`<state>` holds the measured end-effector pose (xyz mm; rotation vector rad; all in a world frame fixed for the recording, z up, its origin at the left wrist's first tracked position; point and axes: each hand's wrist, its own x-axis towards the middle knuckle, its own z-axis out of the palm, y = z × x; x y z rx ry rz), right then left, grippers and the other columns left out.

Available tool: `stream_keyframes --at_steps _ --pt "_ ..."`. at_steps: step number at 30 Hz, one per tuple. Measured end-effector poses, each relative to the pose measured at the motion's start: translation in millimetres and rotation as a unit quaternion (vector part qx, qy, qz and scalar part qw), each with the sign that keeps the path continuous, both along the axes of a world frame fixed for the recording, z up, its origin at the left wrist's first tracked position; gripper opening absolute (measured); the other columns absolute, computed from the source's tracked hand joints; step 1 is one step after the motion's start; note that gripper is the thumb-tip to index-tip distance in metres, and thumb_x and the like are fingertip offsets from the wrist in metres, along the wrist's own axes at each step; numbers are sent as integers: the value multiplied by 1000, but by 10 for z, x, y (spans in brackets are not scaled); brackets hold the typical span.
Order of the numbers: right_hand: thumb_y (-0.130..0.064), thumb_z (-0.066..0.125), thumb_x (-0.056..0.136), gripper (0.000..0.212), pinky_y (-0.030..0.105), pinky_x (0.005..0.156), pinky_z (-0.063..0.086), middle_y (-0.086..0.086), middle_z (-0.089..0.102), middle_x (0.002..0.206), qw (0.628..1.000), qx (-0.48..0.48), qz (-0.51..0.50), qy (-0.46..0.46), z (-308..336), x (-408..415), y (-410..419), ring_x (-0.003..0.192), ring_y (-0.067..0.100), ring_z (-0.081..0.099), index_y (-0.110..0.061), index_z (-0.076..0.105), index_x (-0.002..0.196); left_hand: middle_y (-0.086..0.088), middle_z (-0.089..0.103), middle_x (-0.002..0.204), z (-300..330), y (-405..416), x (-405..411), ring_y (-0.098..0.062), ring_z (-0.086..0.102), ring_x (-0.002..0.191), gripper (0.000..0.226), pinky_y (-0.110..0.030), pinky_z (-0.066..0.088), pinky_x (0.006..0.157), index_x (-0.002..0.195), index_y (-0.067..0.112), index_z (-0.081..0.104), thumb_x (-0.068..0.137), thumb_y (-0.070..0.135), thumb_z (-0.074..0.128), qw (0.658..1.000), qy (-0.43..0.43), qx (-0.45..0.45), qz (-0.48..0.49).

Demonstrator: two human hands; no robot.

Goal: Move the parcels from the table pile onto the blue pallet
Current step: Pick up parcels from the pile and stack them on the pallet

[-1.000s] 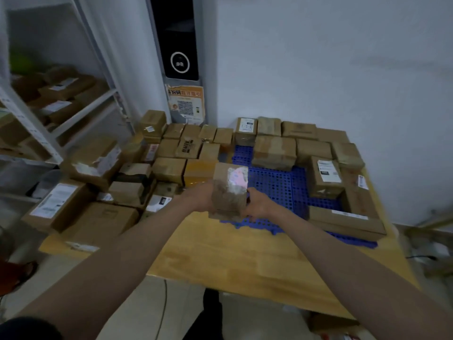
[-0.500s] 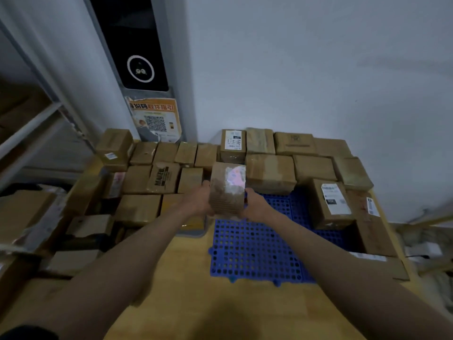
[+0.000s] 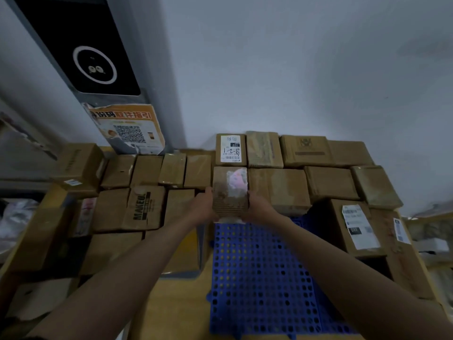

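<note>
A small brown cardboard parcel [image 3: 230, 192] with a shiny taped label is held between both hands at the far left part of the blue pallet [image 3: 257, 278]. My left hand [image 3: 204, 207] grips its left side and my right hand [image 3: 257, 207] grips its right side. The parcel's bottom edge is at the pallet's surface, just in front of a white-labelled parcel [image 3: 230, 149] and beside a larger brown parcel [image 3: 279, 190]. Several parcels line the pallet's back and right side. The table pile [image 3: 137, 204] of brown boxes lies to the left.
The wooden table [image 3: 171, 310] shows in front of the pile and pallet. A black-fronted column with an orange QR poster [image 3: 127, 128] stands behind the pile. A white wall runs behind the pallet. A labelled box [image 3: 355, 227] sits on the pallet's right.
Both hands carried the parcel forward and down to the pallet's far left part, next to the back rows. The camera came closer to the table.
</note>
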<state>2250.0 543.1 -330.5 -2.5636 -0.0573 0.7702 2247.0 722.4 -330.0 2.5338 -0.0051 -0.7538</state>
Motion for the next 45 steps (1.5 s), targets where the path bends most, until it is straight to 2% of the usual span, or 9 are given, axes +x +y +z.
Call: stream_keyframes --at_steps 4,8,12,17,24,28,35,39,45 --pt "-10 71 83 62 40 78 54 18 52 127 1000 -22 -6 3 -158 223 1 104 35 62 -2 37 134 -13 63 119 -206 -9 224 -28 63 103 79 -45 56 83 143 7 29 82 21 77 1000 14 -1 12" --pt "-7 65 87 47 43 78 53 19 49 127 998 -58 9 -11 -277 310 39 103 38 61 -1 39 126 -10 64 117 -372 17 329 -25 64 99 79 -41 57 79 145 11 30 82 21 77 1000 26 4 15" --pt "-3 61 89 48 40 74 43 20 42 132 993 -107 27 -40 -343 338 72 111 38 55 0 38 131 -11 63 118 -490 -18 379 -28 64 101 76 -46 56 81 144 15 32 82 23 76 1000 8 23 1" --pt "-2 55 92 46 40 75 43 18 41 133 990 -128 18 -50 -347 351 101 112 37 55 -1 39 135 -12 60 122 -538 -81 383 -31 62 106 84 -47 55 83 141 16 34 74 25 83 999 8 52 0" --pt "-13 71 84 53 37 72 44 14 50 122 992 -107 63 -31 -121 227 90 106 33 57 -7 43 128 -13 58 126 -333 -35 295 -31 60 110 86 -43 55 85 139 9 34 72 26 86 994 31 104 -6" --pt "-22 73 84 49 35 70 45 12 55 115 990 -101 91 -25 118 36 108 93 26 55 -9 47 123 -9 58 125 -97 73 118 -26 59 106 66 -41 55 85 130 11 46 77 24 81 989 34 131 -58" --pt "-27 71 89 48 39 79 55 13 56 121 986 -92 138 -12 479 -522 122 99 29 61 -6 50 127 -4 57 125 267 300 -502 -24 57 107 51 -36 52 83 126 15 53 83 31 76 986 -14 146 -74" --pt "-29 67 92 48 44 85 57 14 57 124 982 -107 158 13 567 -869 218 101 29 62 -5 50 131 -5 57 128 356 495 -939 -26 56 115 58 -37 51 88 129 14 53 80 31 80 983 -18 177 -48" --pt "-28 65 94 34 38 74 54 10 55 113 977 -107 179 35 422 -1141 507 87 27 60 -9 54 120 -6 56 132 317 980 -1339 -24 55 117 64 -38 50 93 133 14 51 79 33 79 978 -3 208 -7"
